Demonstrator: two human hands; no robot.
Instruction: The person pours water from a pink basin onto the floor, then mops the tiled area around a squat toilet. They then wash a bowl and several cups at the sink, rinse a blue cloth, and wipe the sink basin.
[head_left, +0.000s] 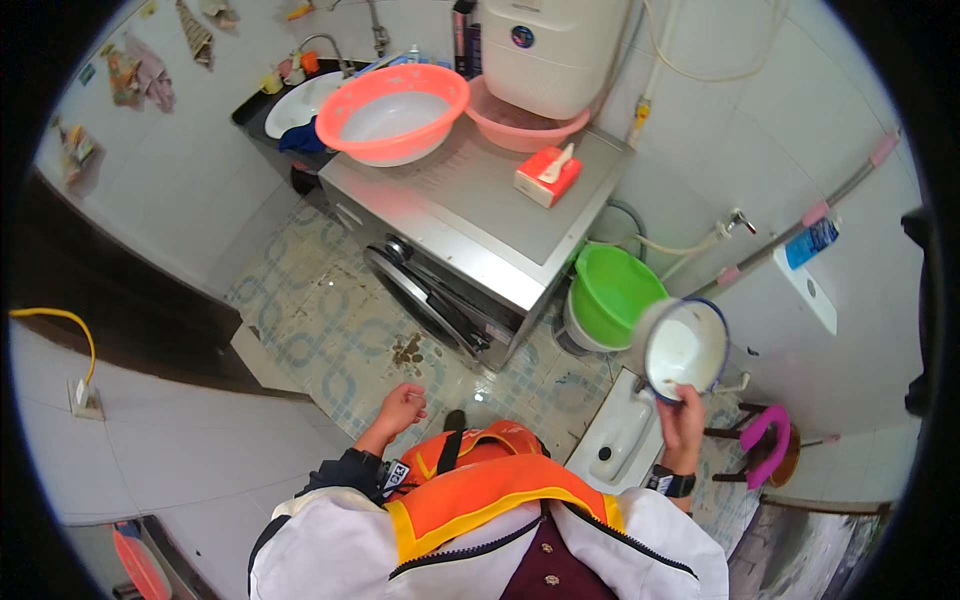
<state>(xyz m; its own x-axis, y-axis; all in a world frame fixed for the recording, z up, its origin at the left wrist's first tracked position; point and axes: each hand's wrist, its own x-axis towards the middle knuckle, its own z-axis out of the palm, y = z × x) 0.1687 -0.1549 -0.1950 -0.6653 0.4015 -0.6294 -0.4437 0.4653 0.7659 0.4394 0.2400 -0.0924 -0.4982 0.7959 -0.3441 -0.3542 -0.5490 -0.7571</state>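
Note:
My right hand (681, 420) grips the rim of a white enamel basin (686, 349) with a dark blue edge, tilted over the squat toilet (616, 435) area. Close beyond it, a green plastic basin (619, 296) sits on a bucket. My left hand (403, 407) hangs in front of my body, fingers loosely curled, with no object visible in it. In front of me stands a silver front-loading washing machine (487, 202) with its round door (424, 300) ajar. On its top are a pink-rimmed basin (394, 112), another pink basin (525, 127) and a red tissue box (549, 176).
A washbasin (300, 105) stands at the back left, with cups beside it. A wall tap (739, 221) and a blue bottle (811, 241) are at the right. Near a pink stool (769, 448) is the lower right wall. Wet brown spots (409, 352) mark the tiled floor.

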